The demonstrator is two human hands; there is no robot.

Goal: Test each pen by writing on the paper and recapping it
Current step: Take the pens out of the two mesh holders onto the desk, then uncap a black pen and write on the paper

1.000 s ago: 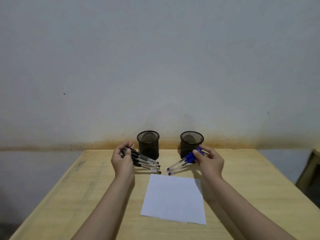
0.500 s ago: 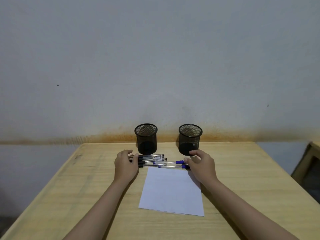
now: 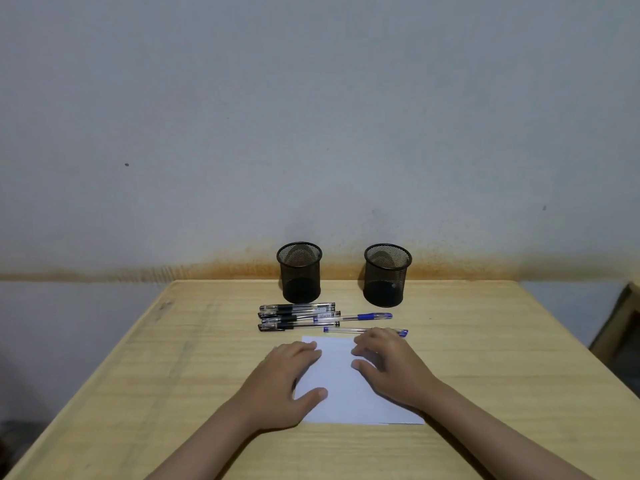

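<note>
1. My worktop [image 3: 173, 358] is pale wood with a fine straight grain, its far edge close to the wall
2. The wall [image 3: 311, 116] is flat grey-blue plaster with a rusty orange stain band [image 3: 138, 271] running along it just above the worktop's far edge
3. At the right edge of view a dark wooden frame [image 3: 620, 334] leans in; I cannot tell what it belongs to
4. Two black wire-mesh cups stand upright near the far edge, the left cup [image 3: 300, 273] and the right cup [image 3: 387, 276], well apart, both round and see-through
5. Just in front of the left cup lie four black pens [image 3: 298, 317], clear barrels with dark rubber sleeves, side by side and touching, all capped
6. To their right lie two blue pens [image 3: 360, 317], slim clear barrels, one overlapping the black row's ends, the nearer one partly hidden behind my right hand
7. The white paper [image 3: 341, 375] lies flat, smooth and rectangular, near the pens
8. My left hand [image 3: 287, 382] rests on the sheet's left side, grip spread flat, holding nothing
9. My right hand [image 3: 391, 368] lies on the right side, fingers loosely curled but empty, its fingertips close to the nearer blue pen
</note>
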